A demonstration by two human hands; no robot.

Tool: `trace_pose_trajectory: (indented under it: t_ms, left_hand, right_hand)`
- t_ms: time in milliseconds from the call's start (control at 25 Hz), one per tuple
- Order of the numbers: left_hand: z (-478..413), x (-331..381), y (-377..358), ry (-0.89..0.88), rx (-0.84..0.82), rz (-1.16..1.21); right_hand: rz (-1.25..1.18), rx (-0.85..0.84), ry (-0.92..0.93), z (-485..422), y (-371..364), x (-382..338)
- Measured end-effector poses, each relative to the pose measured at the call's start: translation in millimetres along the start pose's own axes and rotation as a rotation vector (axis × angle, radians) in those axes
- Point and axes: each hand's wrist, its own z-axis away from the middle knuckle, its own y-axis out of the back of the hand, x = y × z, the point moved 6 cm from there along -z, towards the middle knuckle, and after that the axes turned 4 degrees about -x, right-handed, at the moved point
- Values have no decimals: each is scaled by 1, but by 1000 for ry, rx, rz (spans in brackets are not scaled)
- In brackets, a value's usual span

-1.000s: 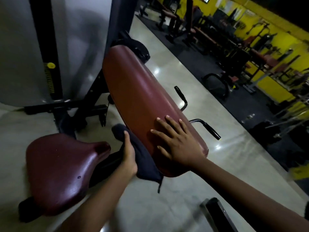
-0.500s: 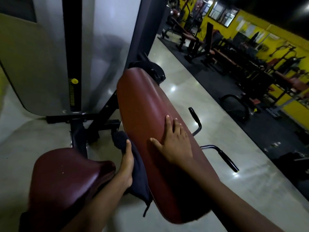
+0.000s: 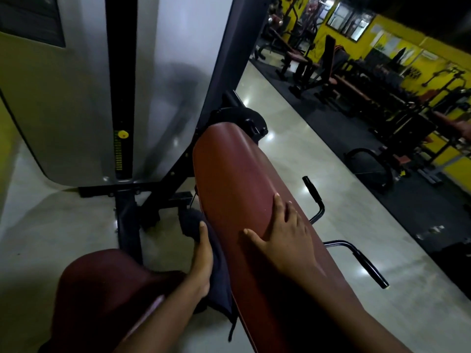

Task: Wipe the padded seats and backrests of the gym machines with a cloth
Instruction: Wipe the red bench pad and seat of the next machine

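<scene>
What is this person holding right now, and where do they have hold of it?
The left hand grips the dark cloth around its middle, against the side of the backrest. The right hand holds nothing; it lies flat on that pad.

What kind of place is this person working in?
Most likely a gym: a weight-stack machine with a yellow selector pin, a cloth held against its red padded backrest, and rows of benches by yellow walls.

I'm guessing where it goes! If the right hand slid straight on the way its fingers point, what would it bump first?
The right hand lies flat on the long maroon padded backrest; straight on, it would probably first meet the black metal bracket at the pad's top.
</scene>
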Motion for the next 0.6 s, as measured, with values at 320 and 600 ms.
trace_pose_trajectory:
  t_ms: [320, 600]
  left_hand:
    - [-75, 102, -7, -22, -16, -180]
    - [-155, 202, -24, -165, -126, -497]
  right_hand:
    - [-111, -55, 39, -92, 11, -37]
    - [-72, -68, 37, -94, 7, -37]
